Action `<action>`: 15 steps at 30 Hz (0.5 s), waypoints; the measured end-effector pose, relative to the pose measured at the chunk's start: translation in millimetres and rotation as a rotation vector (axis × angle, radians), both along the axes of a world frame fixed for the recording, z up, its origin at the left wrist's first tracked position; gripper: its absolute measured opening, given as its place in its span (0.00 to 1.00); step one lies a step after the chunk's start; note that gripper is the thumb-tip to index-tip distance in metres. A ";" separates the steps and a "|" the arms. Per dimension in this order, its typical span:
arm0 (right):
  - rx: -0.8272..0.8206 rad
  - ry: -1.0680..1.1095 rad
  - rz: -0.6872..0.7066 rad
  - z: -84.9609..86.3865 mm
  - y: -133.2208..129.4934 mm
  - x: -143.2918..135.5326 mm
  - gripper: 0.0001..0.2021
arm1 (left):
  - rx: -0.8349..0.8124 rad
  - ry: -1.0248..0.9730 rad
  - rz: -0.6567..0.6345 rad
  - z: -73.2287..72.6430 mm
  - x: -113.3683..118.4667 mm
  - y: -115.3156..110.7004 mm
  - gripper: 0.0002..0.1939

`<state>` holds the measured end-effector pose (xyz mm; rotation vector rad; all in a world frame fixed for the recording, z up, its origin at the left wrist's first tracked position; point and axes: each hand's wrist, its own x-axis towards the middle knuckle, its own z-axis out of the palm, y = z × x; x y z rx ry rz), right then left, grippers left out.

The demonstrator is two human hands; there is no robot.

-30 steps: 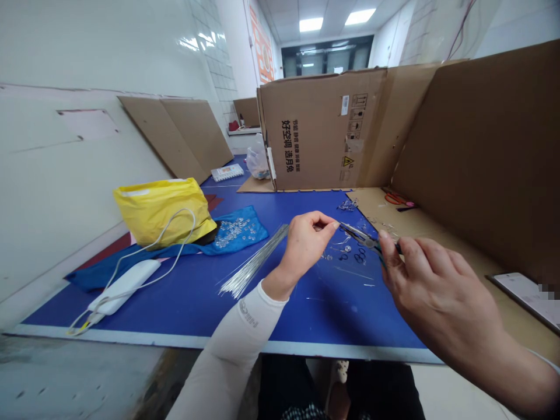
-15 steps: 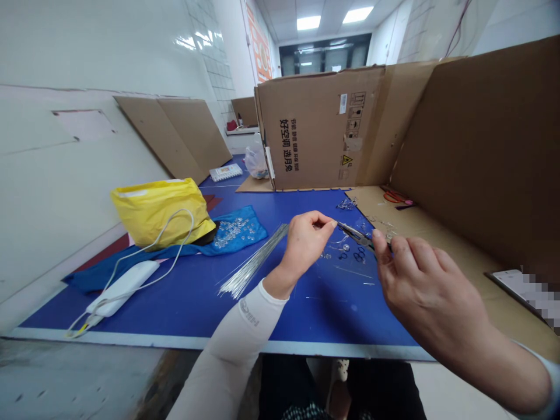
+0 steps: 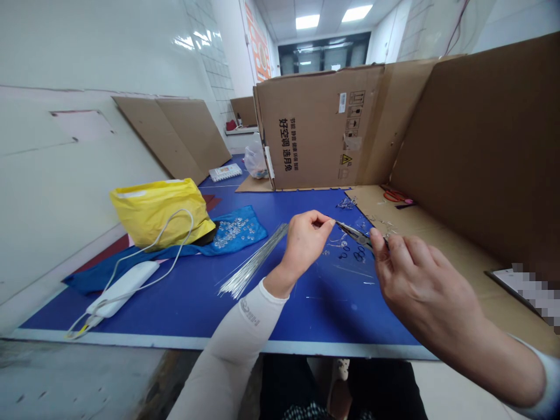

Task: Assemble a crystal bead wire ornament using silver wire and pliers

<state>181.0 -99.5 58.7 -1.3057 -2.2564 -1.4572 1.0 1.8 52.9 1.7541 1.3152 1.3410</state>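
My right hand grips a pair of long-nose pliers, whose jaws point left. At the jaw tips my left hand is closed in a pinch; the small piece between its fingers is hidden. Beyond the pliers, black rings and thin bent wires lie on the blue tabletop. Beside my left wrist is a bundle of straight silvery wires. Clear beads are spread over a blue cloth further left.
A yellow bag and a white power strip with its cord occupy the left side. Cardboard walls the back and right. Orange-handled scissors lie at the right rear, and a phone-like slab rests at far right.
The pliers and my right hand have shifted slightly left and turned a little. My left hand keeps its pinch at the jaw tips, nearly still.
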 end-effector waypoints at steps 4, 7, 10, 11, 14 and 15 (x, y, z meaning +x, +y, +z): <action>0.010 -0.061 -0.019 -0.8 1.8 1.5 0.21 | -0.009 -0.001 -0.004 -0.8 -1.2 1.3 0.06; 0.003 -0.087 -0.015 -1.8 2.8 4.2 0.21 | -0.031 -0.018 -0.023 -1.5 -2.5 2.0 0.07; -0.033 -0.046 -0.016 -0.4 4.1 10.2 0.23 | -0.035 -0.042 -0.064 -2.1 -4.2 3.8 0.07; -0.053 -0.015 -0.025 0.9 4.8 13.4 0.24 | -0.033 -0.050 -0.083 -2.1 -5.1 4.9 0.07; -0.141 0.087 0.002 6.9 8.0 26.6 0.24 | -0.013 -0.073 -0.143 -1.3 -8.6 8.7 0.06; -0.179 0.124 0.042 9.2 9.4 31.9 0.24 | 0.003 -0.075 -0.161 -0.6 -10.3 9.9 0.06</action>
